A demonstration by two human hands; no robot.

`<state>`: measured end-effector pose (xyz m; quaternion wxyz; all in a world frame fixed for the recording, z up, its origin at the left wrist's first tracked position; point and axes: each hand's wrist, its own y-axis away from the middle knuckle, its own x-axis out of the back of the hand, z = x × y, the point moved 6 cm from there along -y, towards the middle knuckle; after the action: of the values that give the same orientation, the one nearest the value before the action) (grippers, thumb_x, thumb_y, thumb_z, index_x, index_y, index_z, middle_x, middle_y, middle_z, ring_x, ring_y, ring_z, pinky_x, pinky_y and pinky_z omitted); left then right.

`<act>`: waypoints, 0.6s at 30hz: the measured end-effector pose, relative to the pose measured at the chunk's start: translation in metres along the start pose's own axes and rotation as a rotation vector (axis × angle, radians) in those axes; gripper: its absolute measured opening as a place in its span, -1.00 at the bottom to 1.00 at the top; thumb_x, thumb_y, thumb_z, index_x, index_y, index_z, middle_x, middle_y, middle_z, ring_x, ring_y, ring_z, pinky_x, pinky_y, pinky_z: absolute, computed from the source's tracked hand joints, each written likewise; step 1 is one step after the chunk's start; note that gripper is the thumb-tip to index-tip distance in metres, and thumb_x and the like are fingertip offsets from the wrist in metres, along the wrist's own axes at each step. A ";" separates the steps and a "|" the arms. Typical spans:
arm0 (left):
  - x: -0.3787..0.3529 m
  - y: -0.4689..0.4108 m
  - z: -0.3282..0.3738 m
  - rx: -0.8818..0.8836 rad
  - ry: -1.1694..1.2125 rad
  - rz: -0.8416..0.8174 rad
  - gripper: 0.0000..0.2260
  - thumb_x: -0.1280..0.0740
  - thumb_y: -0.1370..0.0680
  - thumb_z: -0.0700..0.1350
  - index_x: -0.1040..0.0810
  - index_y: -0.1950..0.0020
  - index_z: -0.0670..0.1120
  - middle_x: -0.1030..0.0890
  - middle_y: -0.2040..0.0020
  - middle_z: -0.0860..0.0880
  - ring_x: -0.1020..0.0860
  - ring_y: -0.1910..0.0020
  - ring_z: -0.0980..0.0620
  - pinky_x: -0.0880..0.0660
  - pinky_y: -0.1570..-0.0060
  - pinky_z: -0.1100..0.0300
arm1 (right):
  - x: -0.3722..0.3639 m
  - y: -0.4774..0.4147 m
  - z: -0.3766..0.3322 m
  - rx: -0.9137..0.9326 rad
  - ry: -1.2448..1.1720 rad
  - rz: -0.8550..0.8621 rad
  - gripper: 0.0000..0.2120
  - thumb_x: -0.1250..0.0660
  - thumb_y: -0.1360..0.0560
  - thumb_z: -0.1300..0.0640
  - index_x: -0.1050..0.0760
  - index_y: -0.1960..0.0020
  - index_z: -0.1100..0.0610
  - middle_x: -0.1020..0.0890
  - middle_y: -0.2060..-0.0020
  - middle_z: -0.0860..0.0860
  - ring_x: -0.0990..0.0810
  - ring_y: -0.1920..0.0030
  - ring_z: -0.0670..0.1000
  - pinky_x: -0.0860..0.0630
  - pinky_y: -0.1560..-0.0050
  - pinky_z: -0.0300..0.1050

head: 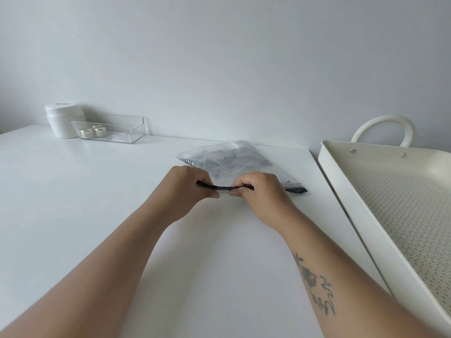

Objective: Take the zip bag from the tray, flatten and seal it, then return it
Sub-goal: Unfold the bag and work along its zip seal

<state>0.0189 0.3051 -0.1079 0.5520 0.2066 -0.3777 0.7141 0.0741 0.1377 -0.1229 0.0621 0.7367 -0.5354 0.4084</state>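
Your zip bag (229,162) lies flat on the white table, translucent with dark contents, its black zip edge facing you. Your tray (341,181), cream with a perforated floor, sits just right of it.

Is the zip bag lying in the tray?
No, the bag lies on the table, beside the tray.

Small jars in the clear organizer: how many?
2. Both small jars sit side by side at the left end of the clear organizer: one left, one right. None seem hidden.
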 end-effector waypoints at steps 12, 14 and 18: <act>0.006 -0.002 -0.011 -0.008 0.082 0.083 -0.90 -0.56 -0.36 -0.05 -0.67 0.27 0.00 -0.58 0.40 0.23 -0.46 0.44 0.31 -0.32 0.44 0.50 | 0.006 -0.001 0.009 -0.021 -0.094 0.047 -0.85 -0.44 -0.44 0.10 -0.61 0.27 -0.11 -0.53 0.47 -0.19 -0.41 0.41 -0.16 -0.32 0.32 -0.20; 0.004 -0.002 -0.012 0.001 0.089 0.080 -0.87 -0.55 -0.37 -0.05 -0.66 0.29 -0.04 -0.53 0.44 0.25 -0.40 0.51 0.28 -0.30 0.49 0.48 | 0.006 -0.001 0.011 -0.025 -0.090 0.051 -0.84 -0.43 -0.44 0.09 -0.60 0.28 -0.13 -0.54 0.45 -0.16 -0.41 0.39 -0.14 -0.34 0.30 -0.17; 0.006 -0.002 -0.011 -0.019 0.028 0.104 -0.84 -0.54 -0.40 -0.04 -0.64 0.29 -0.07 -0.59 0.33 0.09 -0.41 0.46 0.28 -0.31 0.44 0.45 | 0.003 -0.001 0.007 -0.005 -0.039 0.012 -0.97 -0.41 -0.46 0.04 -0.61 0.15 -0.09 -0.60 0.33 -0.11 -0.51 0.26 -0.04 -0.42 0.13 -0.07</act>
<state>0.0203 0.3176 -0.1095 0.5215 0.1715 -0.3869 0.7409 0.0790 0.1327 -0.1250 0.0509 0.7413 -0.5418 0.3929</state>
